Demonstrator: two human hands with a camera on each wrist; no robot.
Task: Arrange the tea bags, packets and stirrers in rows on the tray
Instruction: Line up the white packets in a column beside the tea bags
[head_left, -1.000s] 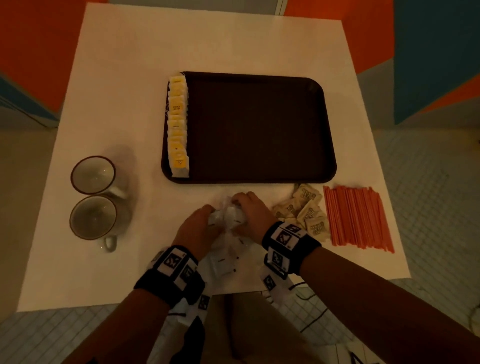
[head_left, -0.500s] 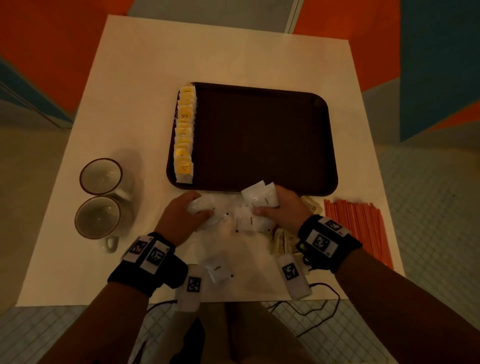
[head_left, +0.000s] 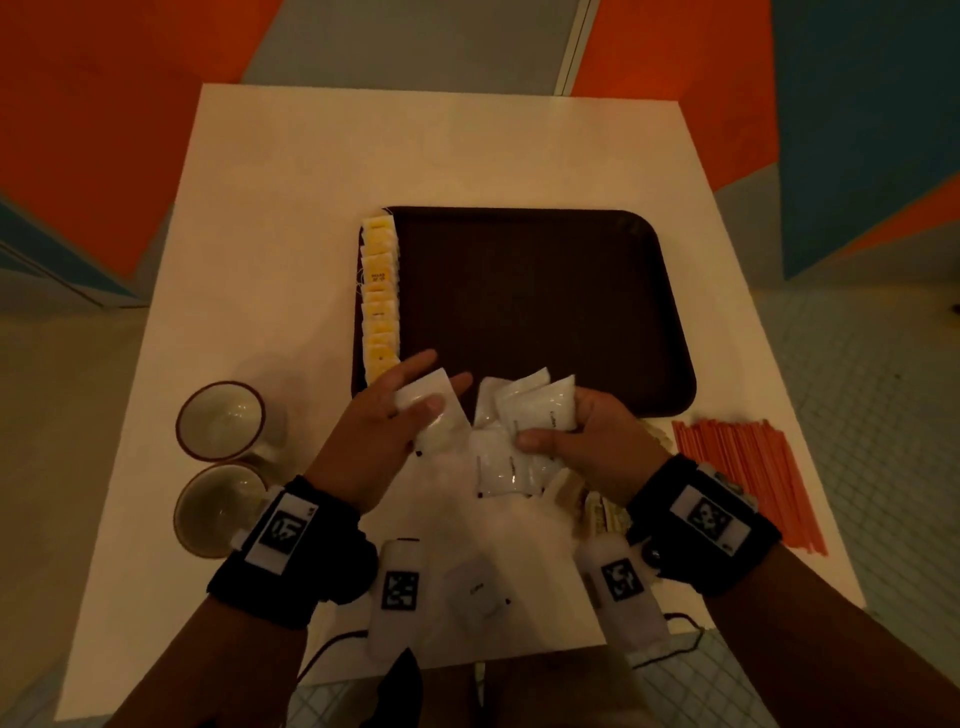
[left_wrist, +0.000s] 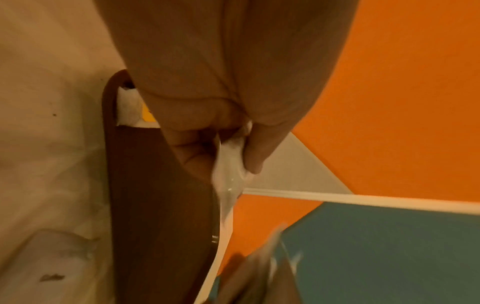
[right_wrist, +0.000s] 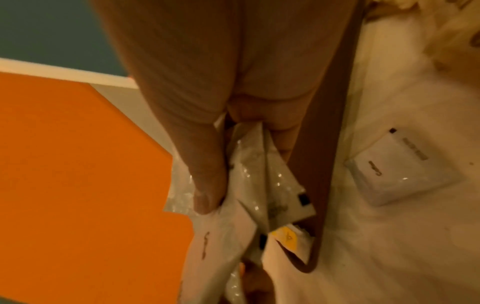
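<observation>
A dark brown tray (head_left: 545, 296) lies mid-table with a row of yellow tea bags (head_left: 380, 296) along its left edge. My left hand (head_left: 387, 415) holds one white packet (head_left: 434, 410) between thumb and fingers above the tray's near edge. My right hand (head_left: 576, 441) grips a bunch of several white packets (head_left: 540, 405) beside it. More white packets (head_left: 501, 467) lie under the hands, and one (head_left: 475, 592) sits near the front table edge. In the left wrist view the packet (left_wrist: 228, 179) is pinched edge-on. The right wrist view shows the bunch (right_wrist: 262, 185) fanned below the thumb.
Orange stirrers (head_left: 748, 478) lie in a bundle right of the tray's near corner. Tan packets (head_left: 597, 506) sit beside my right wrist. Two cups (head_left: 221, 421) stand at the left, one behind the other. The table (head_left: 291, 218) is white, its front edge close to me.
Both hands lifted off the table with white packets and moved forward over the tray's near edge. The left hand now holds a single packet apart from the right hand's bunch.
</observation>
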